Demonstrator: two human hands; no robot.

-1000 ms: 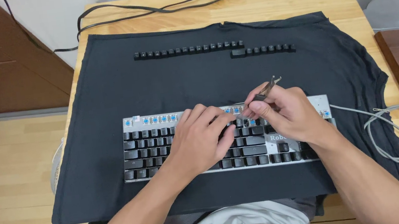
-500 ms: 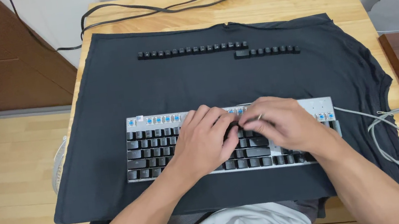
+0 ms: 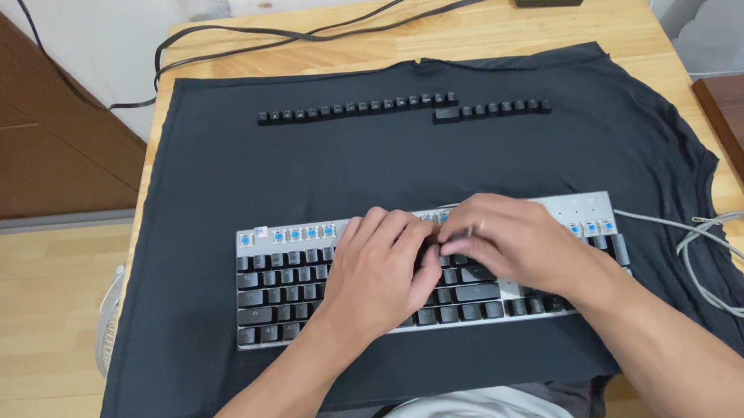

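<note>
- The keyboard (image 3: 306, 289) is laid crosswise near the table's front edge, its long axis left to right.
- The left hand (image 3: 380, 270) and right hand (image 3: 515, 243) are pressed together over its middle keys, fingertips meeting; what is pinched cannot be told.
- Removed keycaps (image 3: 357, 107) are lined up farther back on the dark cloth (image 3: 196, 184).

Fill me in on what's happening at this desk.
A person has both hands on a keyboard lying on a dark cloth over a wooden table. The left hand and right hand meet over its upper middle. The top row shows bare blue switches, and removed keycaps sit in two rows farther back.
</note>
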